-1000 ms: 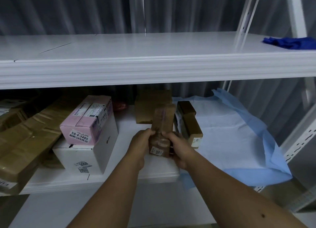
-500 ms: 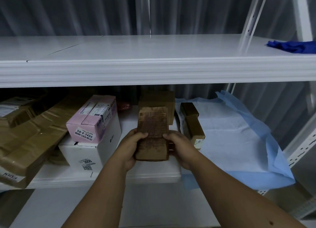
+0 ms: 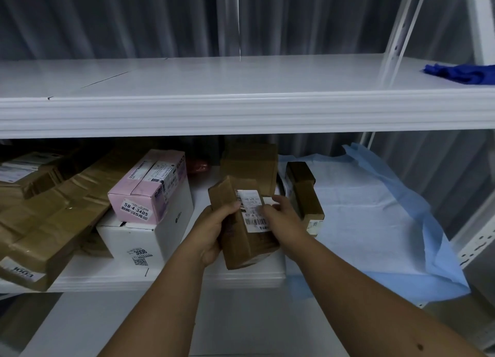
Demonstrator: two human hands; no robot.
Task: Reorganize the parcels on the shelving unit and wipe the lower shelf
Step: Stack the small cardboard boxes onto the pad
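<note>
Head view. Brown parcel (image 3: 242, 222) held in front of the lower shelf (image 3: 171, 277), just above its front edge — label face up, long axis running from near-low to far-high, tilted slightly left. Left hand (image 3: 214, 232) clamped on the left side, thumb over the top face; right hand (image 3: 281, 217) closed on the right side, fingers touching the label (image 3: 253, 209). Both hands equally near; parcel between them.

Directly behind: a larger brown box (image 3: 250, 163). Just right: a narrow brown box (image 3: 304, 193) at the edge of the blue sheet (image 3: 375, 217). Left: pink box (image 3: 150, 185) stacked on a white box (image 3: 150, 233).

Upper shelf (image 3: 241, 88) bare except a blue cloth (image 3: 460, 74) at far right — well apart from either hand, nearer the right. Likely step: reading the label before placement.
</note>
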